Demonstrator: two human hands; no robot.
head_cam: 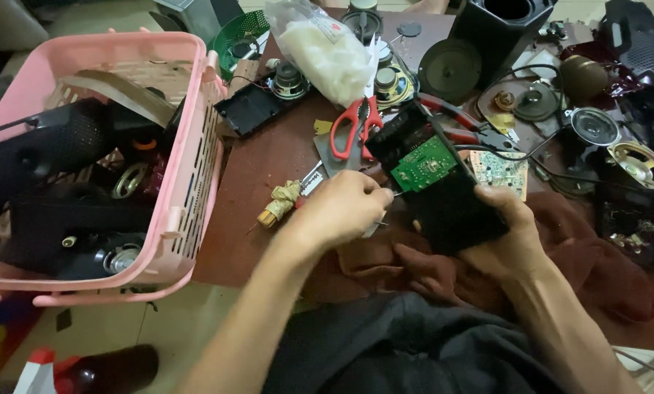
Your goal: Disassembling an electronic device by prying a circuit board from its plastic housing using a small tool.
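Observation:
My right hand (509,233) grips a black plastic device housing (451,204) from below, tilted over the table edge. A green circuit board (423,163) sits inside the housing. My left hand (338,211) is closed around a thin metal tool whose tip (396,194) touches the lower edge of the green board. Red-handled scissors (352,125) lie just beyond the housing. A tool with a taped yellow handle (282,201) rests on the table left of my left hand.
A pink plastic basket (192,146) full of black speaker parts stands at the left. Loose speaker cones (637,162), red pliers (455,120), a small beige circuit board (498,169), a white plastic bag (323,47) and a black speaker box (498,29) crowd the brown table (254,182).

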